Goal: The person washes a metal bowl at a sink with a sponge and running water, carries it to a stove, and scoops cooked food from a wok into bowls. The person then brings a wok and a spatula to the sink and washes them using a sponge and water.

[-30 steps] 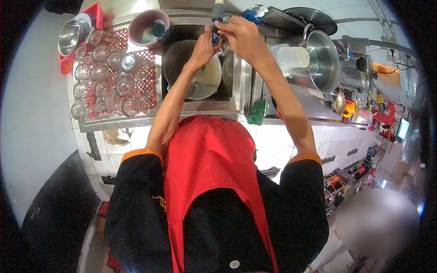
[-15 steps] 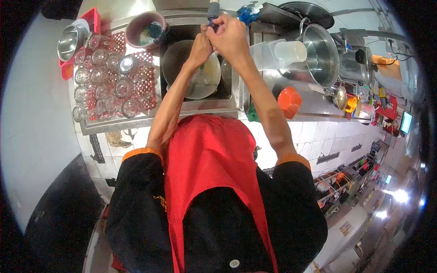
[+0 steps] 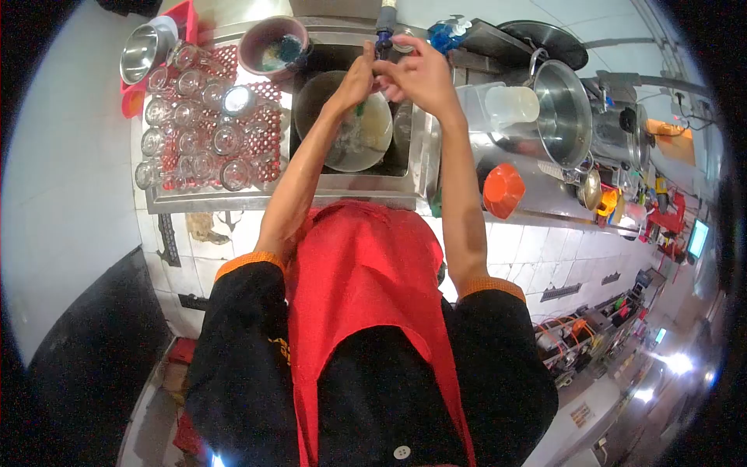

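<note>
Above the sink (image 3: 405,138), my left hand (image 3: 356,84) stands beside the tap (image 3: 384,39), its fingers stretched upward and nothing visible in it. My right hand (image 3: 424,79) is on the tap's other side, fingers apart and bent toward the left hand. The two hands meet or nearly meet just below the tap; exact contact is hard to make out. Under them a large round bowl (image 3: 311,117) sits in the sink, with churning water and a bit of green in it. My left wrist and forearm hide part of the bowl.
Several upturned glass mugs (image 3: 188,142) stand on a red perforated mat at left. Behind them are a reddish tub (image 3: 250,48) and a steel bowl (image 3: 140,54). To the right are a clear plastic container (image 3: 513,105), a big steel pot (image 3: 562,117) and an orange bowl (image 3: 504,191).
My hands were clasped together at the tap; now they have parted somewhat and the right hand's fingers have spread. The whole view has shifted slightly, with things appearing farther right.
</note>
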The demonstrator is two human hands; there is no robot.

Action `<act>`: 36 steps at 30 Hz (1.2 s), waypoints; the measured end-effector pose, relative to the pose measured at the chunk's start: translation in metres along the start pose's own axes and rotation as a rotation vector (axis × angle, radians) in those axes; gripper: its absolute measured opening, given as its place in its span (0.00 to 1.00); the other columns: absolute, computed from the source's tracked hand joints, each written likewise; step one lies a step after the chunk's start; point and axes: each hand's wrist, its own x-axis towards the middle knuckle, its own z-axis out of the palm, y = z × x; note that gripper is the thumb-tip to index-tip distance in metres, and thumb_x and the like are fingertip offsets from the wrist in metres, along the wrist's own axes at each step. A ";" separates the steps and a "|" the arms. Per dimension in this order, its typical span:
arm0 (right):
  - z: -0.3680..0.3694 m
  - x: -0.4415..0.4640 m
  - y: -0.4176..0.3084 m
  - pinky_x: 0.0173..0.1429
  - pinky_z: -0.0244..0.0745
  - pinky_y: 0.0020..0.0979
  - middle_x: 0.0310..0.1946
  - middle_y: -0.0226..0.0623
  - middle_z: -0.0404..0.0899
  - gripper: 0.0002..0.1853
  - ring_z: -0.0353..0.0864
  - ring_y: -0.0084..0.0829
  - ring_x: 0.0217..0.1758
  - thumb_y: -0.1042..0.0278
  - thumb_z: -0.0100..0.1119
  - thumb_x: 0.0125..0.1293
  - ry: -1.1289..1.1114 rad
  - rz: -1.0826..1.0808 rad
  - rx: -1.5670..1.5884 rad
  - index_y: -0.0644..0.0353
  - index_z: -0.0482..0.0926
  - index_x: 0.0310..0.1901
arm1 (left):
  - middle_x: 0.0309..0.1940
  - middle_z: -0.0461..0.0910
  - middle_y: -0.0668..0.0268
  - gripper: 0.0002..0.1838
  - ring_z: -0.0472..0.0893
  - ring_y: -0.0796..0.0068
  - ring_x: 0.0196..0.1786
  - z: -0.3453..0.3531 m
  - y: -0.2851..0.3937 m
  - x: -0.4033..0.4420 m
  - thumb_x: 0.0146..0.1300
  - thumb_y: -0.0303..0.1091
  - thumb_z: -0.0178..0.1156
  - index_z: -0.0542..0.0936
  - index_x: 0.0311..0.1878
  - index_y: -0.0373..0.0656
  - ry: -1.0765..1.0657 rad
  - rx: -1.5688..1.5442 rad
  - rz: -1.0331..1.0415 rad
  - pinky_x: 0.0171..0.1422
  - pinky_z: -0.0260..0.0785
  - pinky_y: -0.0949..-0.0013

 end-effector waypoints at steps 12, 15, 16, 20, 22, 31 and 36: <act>0.038 -0.019 0.197 0.34 0.80 0.25 0.32 0.40 0.83 0.10 0.83 0.25 0.31 0.74 0.57 0.66 -0.193 0.396 0.359 0.68 0.75 0.47 | 0.26 0.77 0.68 0.38 0.77 0.73 0.32 -0.045 -0.060 0.039 0.74 0.60 0.25 0.76 0.36 0.36 0.030 -0.141 0.240 0.46 0.67 0.70; 0.064 -0.001 0.223 0.38 0.81 0.27 0.35 0.41 0.83 0.09 0.83 0.26 0.34 0.75 0.58 0.65 -0.250 0.227 0.322 0.69 0.76 0.45 | 0.25 0.78 0.67 0.33 0.76 0.75 0.30 -0.075 -0.109 0.030 0.75 0.56 0.32 0.79 0.37 0.37 0.305 -0.048 0.008 0.42 0.70 0.69; 0.069 0.001 0.212 0.40 0.82 0.28 0.37 0.41 0.82 0.09 0.83 0.27 0.36 0.77 0.59 0.65 -0.274 0.282 0.299 0.70 0.76 0.45 | 0.25 0.79 0.64 0.30 0.78 0.71 0.31 -0.086 -0.131 0.019 0.74 0.54 0.37 0.80 0.36 0.38 0.305 0.130 -0.117 0.41 0.71 0.67; 0.081 0.005 0.214 0.44 0.81 0.28 0.38 0.42 0.83 0.08 0.84 0.30 0.41 0.80 0.54 0.67 -0.289 0.283 0.553 0.69 0.77 0.47 | 0.33 0.82 0.52 0.19 0.83 0.56 0.43 -0.102 -0.283 -0.004 0.63 0.48 0.57 0.82 0.36 0.39 0.173 0.845 -0.421 0.46 0.74 0.56; 0.084 -0.001 0.225 0.45 0.81 0.30 0.40 0.45 0.83 0.10 0.84 0.33 0.42 0.79 0.55 0.66 -0.253 0.285 0.476 0.70 0.77 0.47 | 0.46 0.80 0.47 0.19 0.80 0.52 0.51 -0.090 -0.320 -0.009 0.59 0.41 0.61 0.78 0.46 0.35 0.047 1.035 -0.629 0.55 0.73 0.55; 0.122 -0.014 0.105 0.52 0.75 0.38 0.45 0.49 0.76 0.17 0.78 0.48 0.49 0.70 0.61 0.61 -0.473 0.050 -0.242 0.66 0.74 0.50 | 0.58 0.72 0.42 0.26 0.75 0.49 0.60 -0.062 -0.432 0.005 0.55 0.25 0.60 0.70 0.58 0.30 0.156 0.758 -0.727 0.63 0.70 0.56; 0.193 0.102 0.067 0.51 0.74 0.36 0.44 0.46 0.78 0.12 0.80 0.44 0.43 0.71 0.61 0.60 -0.176 -0.426 -0.405 0.63 0.78 0.46 | 0.58 0.72 0.43 0.25 0.75 0.48 0.60 -0.054 -0.456 0.012 0.55 0.23 0.60 0.71 0.58 0.30 0.073 0.666 -0.654 0.63 0.69 0.56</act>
